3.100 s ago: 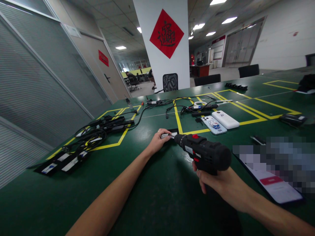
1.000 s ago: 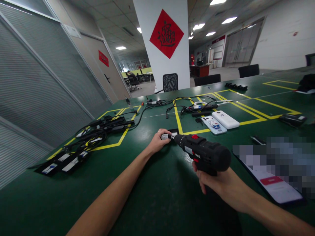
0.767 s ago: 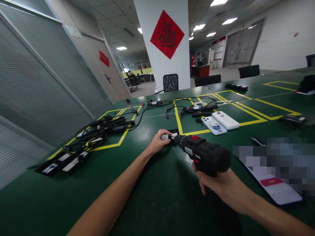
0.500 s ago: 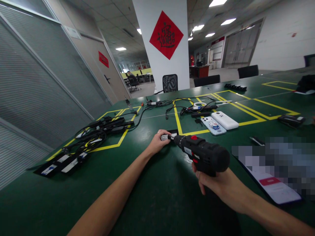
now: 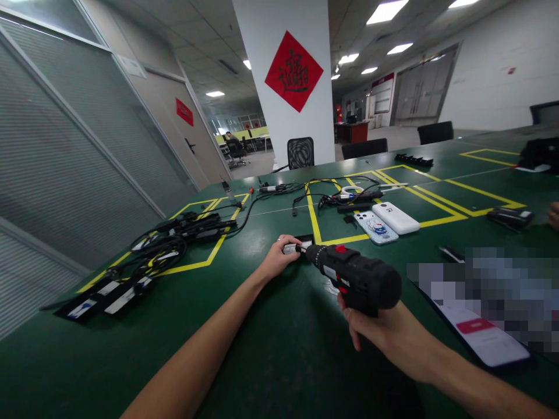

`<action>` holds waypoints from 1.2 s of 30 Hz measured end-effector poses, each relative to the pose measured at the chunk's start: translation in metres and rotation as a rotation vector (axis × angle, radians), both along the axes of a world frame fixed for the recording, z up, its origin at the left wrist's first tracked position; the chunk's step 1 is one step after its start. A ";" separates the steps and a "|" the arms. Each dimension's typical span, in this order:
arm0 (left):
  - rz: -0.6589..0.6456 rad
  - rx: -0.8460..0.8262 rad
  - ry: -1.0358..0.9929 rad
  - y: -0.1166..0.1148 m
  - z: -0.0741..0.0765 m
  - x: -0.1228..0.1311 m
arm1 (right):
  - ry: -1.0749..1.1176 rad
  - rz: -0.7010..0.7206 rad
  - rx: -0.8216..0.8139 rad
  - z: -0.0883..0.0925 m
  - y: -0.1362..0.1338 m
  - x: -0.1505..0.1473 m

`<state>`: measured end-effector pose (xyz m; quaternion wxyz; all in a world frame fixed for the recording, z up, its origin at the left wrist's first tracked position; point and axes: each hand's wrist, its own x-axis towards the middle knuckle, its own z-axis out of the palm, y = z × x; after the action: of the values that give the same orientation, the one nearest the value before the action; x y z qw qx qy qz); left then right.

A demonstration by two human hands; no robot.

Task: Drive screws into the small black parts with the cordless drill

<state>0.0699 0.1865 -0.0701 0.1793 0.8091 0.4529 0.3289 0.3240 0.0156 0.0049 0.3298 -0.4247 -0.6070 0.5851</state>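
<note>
My right hand [image 5: 375, 323] grips a black cordless drill [image 5: 356, 276] with red switches, its front end pointing left and away from me. The drill's tip meets a small silver-and-black part [image 5: 292, 248] that my left hand [image 5: 282, 254] pinches against the table. Behind that part lies a dark, shallow tray-like piece [image 5: 309, 239]; the drill hides some of it. How the tip sits on the part is too small to make out.
Black cables and adapters [image 5: 183, 238] lie bundled at left. A phone in a printed case [image 5: 375, 227] and a white power bank [image 5: 395, 218] lie beyond the drill. At right are a lit phone [image 5: 484, 334] and a black device [image 5: 510, 217]. Yellow tape [image 5: 314, 215] marks the green table.
The whole view has shifted slightly. Both hands, the drill and the small part keep the same places relative to each other. A bit of another person's hand shows more at the right edge.
</note>
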 end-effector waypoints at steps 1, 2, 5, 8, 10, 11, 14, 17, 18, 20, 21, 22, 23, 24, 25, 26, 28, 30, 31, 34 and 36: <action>0.001 0.001 0.000 0.000 0.000 0.000 | 0.005 -0.002 0.007 0.000 0.000 0.000; 0.001 0.001 0.000 0.000 0.000 0.000 | 0.010 -0.003 0.012 -0.001 -0.001 0.000; -0.004 0.005 0.000 0.001 -0.002 0.000 | 0.008 -0.004 0.011 -0.002 -0.001 0.000; -0.011 0.013 -0.001 0.002 -0.003 -0.001 | 0.006 -0.003 0.006 -0.002 0.000 0.000; -0.015 0.017 0.000 0.003 -0.004 -0.002 | 0.010 -0.005 0.002 -0.003 0.000 0.000; -0.015 0.017 0.000 0.003 -0.004 -0.002 | 0.013 -0.004 0.001 -0.003 0.000 0.000; -0.009 0.016 0.004 0.003 -0.003 -0.002 | 0.028 0.004 0.004 -0.004 0.001 0.000; -0.006 0.012 0.009 0.003 -0.002 -0.002 | 0.045 0.012 0.011 -0.005 0.001 0.000; -0.005 0.011 0.010 0.002 -0.002 -0.001 | 0.055 0.014 0.014 -0.005 0.002 0.000; -0.002 0.011 0.011 0.002 -0.001 -0.001 | 0.074 0.011 0.014 -0.006 0.002 0.000; -0.001 0.011 0.011 0.002 -0.001 -0.001 | 0.078 0.008 0.012 -0.006 0.002 0.000; -0.001 0.011 0.011 0.002 -0.001 -0.001 | 0.077 0.004 0.011 -0.006 0.002 0.000; -0.001 0.011 0.011 0.001 -0.001 -0.001 | 0.073 0.001 0.010 -0.006 0.002 0.000; -0.002 0.011 0.011 0.001 0.000 -0.001 | 0.067 0.000 0.010 -0.005 0.001 0.000; -0.002 0.010 0.012 0.001 0.000 -0.001 | 0.060 0.000 0.012 -0.005 0.001 0.000; -0.002 0.009 0.012 0.001 0.000 -0.001 | 0.055 0.002 0.013 -0.005 0.000 0.000; -0.001 0.007 0.012 0.001 0.000 -0.001 | 0.047 0.003 0.013 -0.004 0.000 0.001; -0.001 0.006 0.012 0.001 0.000 -0.001 | 0.042 0.004 0.012 -0.003 0.000 0.001; -0.001 0.006 0.012 0.001 -0.001 -0.001 | 0.039 0.003 0.010 -0.003 0.000 0.000; -0.002 0.008 0.013 0.002 -0.002 -0.002 | 0.032 -0.002 0.005 -0.004 0.001 0.000; -0.003 0.010 0.012 0.002 -0.002 -0.002 | 0.032 -0.008 0.012 -0.004 0.001 -0.001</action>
<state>0.0678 0.1889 -0.0722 0.1731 0.8127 0.4509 0.3261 0.3232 0.0168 0.0008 0.3442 -0.4156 -0.6035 0.5870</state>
